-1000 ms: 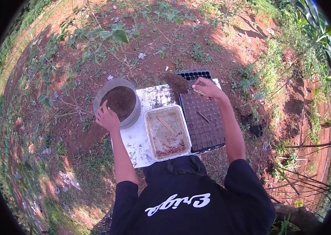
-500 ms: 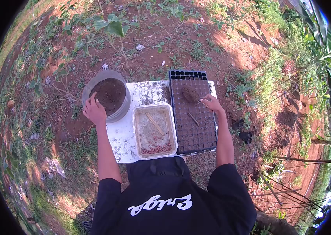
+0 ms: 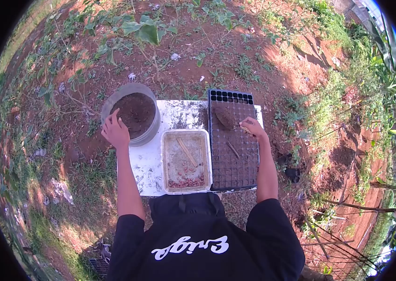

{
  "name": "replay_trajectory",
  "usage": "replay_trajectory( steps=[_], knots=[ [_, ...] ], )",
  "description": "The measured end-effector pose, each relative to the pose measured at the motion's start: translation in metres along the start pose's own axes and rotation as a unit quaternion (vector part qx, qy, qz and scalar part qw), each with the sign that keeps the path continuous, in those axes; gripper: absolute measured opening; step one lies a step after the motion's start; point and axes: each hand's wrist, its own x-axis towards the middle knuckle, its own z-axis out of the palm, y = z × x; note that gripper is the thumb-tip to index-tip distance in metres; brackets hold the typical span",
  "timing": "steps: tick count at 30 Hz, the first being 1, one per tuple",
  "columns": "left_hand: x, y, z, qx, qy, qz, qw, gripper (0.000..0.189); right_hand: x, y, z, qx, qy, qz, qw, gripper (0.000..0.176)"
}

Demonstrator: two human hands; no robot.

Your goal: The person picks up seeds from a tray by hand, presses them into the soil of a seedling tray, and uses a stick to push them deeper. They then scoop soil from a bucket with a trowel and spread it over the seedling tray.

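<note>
My left hand rests at the near left rim of a grey bucket of dark soil, its fingers apart. Over the right side of a black seedling tray, my right hand is closed on the handle of a small trowel, whose blade lies over the soil-filled cells. A thin dark stick lies on that tray. Between bucket and seedling tray sits a shallow rectangular container with a flat wooden strip and reddish seeds at its near end.
A white, soil-stained table bears all of these. Leafy plants grow beyond it on reddish ground. Dry branches lie at the lower right, and a dark object is on the ground right of the table.
The view has shifted slightly. The trowel blade carried a mound of soil before; now it looks tilted, with less soil on it. My left hand has stayed at the bucket rim.
</note>
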Motion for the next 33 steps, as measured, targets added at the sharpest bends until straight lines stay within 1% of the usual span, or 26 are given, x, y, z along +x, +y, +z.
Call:
replay_trajectory(
  steps=[8,10,13,16,21,23,25,33],
  knots=[
    [0.0,0.0,0.001,-0.001,-0.002,-0.003,1.0,0.043,0.006,0.002,-0.015,0.002,-0.006,0.001,1.0,0.022],
    [0.0,-0.001,0.002,-0.001,-0.004,-0.002,1.0,0.043,0.003,0.004,-0.017,0.02,-0.004,-0.004,1.0,0.022],
    [0.0,-0.002,0.004,-0.001,-0.001,0.002,1.0,0.043,-0.003,0.001,-0.02,0.013,0.011,0.002,1.0,0.022],
    [0.0,-0.002,0.004,0.001,0.001,0.002,1.0,0.044,-0.007,0.0,-0.028,0.009,0.002,0.022,1.0,0.021],
    [0.0,-0.001,0.002,0.002,-0.009,-0.005,1.0,0.044,0.003,0.022,-0.038,0.007,0.022,-0.006,1.0,0.019],
    [0.0,-0.003,0.004,0.001,-0.005,-0.002,1.0,0.044,0.001,0.02,-0.04,0.013,0.032,-0.016,0.999,0.019],
    [-0.001,-0.004,0.005,0.001,-0.001,-0.001,1.0,0.044,0.0,0.017,-0.046,-0.009,0.027,0.018,0.999,0.02],
    [0.0,-0.005,0.005,-0.004,-0.002,0.0,1.0,0.044,-0.003,0.018,-0.052,0.011,0.047,0.04,0.998,0.022]
  ],
)
